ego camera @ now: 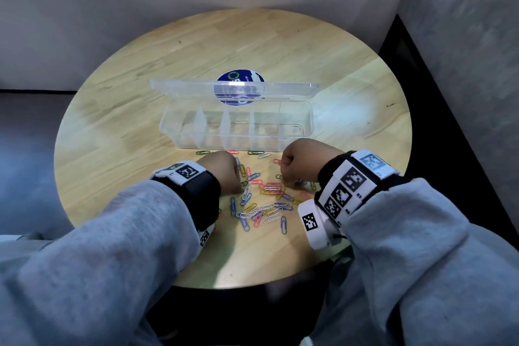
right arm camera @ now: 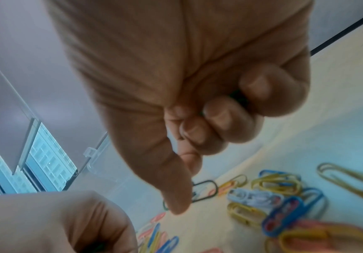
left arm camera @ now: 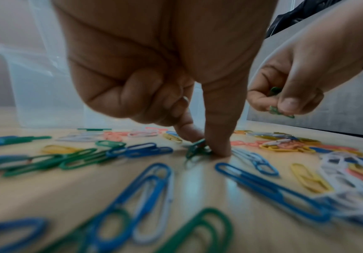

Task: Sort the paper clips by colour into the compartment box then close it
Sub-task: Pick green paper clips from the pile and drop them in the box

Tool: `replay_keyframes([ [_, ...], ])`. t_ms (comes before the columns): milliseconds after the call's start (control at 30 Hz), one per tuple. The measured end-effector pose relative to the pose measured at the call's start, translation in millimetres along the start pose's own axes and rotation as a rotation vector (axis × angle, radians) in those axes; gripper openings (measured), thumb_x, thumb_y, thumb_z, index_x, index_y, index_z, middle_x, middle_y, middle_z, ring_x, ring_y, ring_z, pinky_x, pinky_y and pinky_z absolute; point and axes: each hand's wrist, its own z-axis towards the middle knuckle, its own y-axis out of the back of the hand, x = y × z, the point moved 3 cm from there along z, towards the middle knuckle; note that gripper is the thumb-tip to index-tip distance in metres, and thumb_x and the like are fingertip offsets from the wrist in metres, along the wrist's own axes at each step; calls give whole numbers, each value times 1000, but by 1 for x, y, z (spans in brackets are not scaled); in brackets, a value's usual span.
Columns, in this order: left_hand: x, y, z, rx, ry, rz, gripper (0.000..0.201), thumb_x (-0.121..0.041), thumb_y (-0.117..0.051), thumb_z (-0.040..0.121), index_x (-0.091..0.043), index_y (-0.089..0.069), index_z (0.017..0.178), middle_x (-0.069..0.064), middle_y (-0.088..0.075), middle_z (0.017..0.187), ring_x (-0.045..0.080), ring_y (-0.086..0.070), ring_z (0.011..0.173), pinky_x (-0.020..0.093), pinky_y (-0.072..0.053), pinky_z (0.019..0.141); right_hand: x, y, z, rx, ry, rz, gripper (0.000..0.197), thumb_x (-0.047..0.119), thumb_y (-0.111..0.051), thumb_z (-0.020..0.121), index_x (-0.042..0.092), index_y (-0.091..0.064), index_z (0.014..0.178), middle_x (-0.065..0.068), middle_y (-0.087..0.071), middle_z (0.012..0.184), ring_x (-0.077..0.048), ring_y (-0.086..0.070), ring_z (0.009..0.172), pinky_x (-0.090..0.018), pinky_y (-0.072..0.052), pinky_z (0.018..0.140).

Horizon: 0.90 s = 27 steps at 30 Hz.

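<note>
Round wooden table (ego camera: pixel 196 45) w/ a clear box (ego camera: pixel 236 126) at centre, lid (ego camera: pixel 233 88) standing open at the back; its compartments look bare, though see-through plastic makes that hard to judge. A blue round sticker (ego camera: pixel 240 78) shows behind/through the lid.

Clips (ego camera: pixel 264 205) lie loose on the table in front of the box, between and under both hands: blue, green, yellow, pink, white mixed together. A few strays (green, white, pink) sit just by the box's front wall.

Left hand (left arm camera: pixel 165 71): index finger and thumb point down to the tabletop and pinch a green clip (left arm camera: pixel 198 149) that's tilted up off the wood; other fingers curled in.

Right hand (left arm camera: pixel 302 77): fingers curled, thumb and fingertips clamped on green clips (left arm camera: pixel 276 109), held above the table, near the right end of the box. In the right wrist view its thumb tip is next to a dark green clip (right arm camera: pixel 206 190) lying flat; contact unclear.

Both arms in grey sleeves (ego camera: pixel 112 261), wrist bands w/ black-white markers (ego camera: pixel 348 180).
</note>
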Motion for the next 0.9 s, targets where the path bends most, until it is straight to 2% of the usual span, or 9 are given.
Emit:
replay_keyframes([
  [100,2,-2,0,24,6,-17,14,-25,-68,80,-21,-59,71,-5,-53,65,18,-53,76,19,-33,51,0,3,-3,4,33,51,23,11,-67,79,18,-55,61,1,-58,69,-17,-54,69,-24,-43,61],
  [233,4,-6,-2,21,-6,-59,3,-20,-63,80,-20,-66,80,1,-64,82,20,-59,80,23,-42,64,3,8,-7,2,71,118,17,17,-71,78,17,-59,66,5,-53,62,-11,-48,61,-22,-38,56],
  [300,4,-6,-5,30,-18,-70,5,-20,-62,78,-22,-66,80,-1,-65,82,20,-62,83,22,-42,62,4,11,-10,24,77,168,14,18,-71,79,17,-60,69,5,-52,60,-10,-45,54,-21,-37,53],
  [400,5,1,-7,32,-36,-133,5,-22,-61,76,-20,-63,73,-1,-64,75,18,-59,76,22,-41,60,0,17,-14,66,79,279,17,16,-70,79,18,-59,67,-1,-58,66,-12,-46,53,-20,-40,54],
  [500,3,16,-8,67,-60,-462,16,-17,-62,80,-18,-57,65,0,-58,62,16,-51,60,23,-45,64,-4,27,-17,59,108,464,20,8,-67,81,16,-58,65,0,-58,63,-9,-49,54,-17,-40,48],
  [600,-7,32,-11,144,-82,-874,21,-6,-57,87,-14,-54,68,5,-56,67,13,-52,57,19,-49,54,-7,36,-17,11,124,743,22,-1,-59,84,13,-56,68,0,-59,62,-5,-49,47,-15,-38,41],
  [667,-14,42,-12,164,-93,-1062,23,-5,-53,90,-14,-52,69,6,-57,68,12,-56,55,17,-50,51,-11,41,-15,-35,102,966,22,-5,-54,87,12,-54,73,3,-61,54,-3,-48,40,-14,-37,37],
  [800,-24,50,-7,167,-94,-1264,22,-4,-51,92,-13,-51,72,9,-57,68,15,-56,55,16,-51,47,-16,42,-12,-84,68,1197,17,-8,-50,88,6,-59,85,0,-56,53,-6,-45,40,-14,-36,38],
  [900,-28,51,0,148,-65,-1285,21,-4,-52,92,-13,-50,73,9,-56,69,16,-54,57,15,-50,45,-17,44,-10,-145,79,1236,23,-8,-45,89,2,-62,79,-2,-51,61,-9,-43,49,-14,-40,42],
])
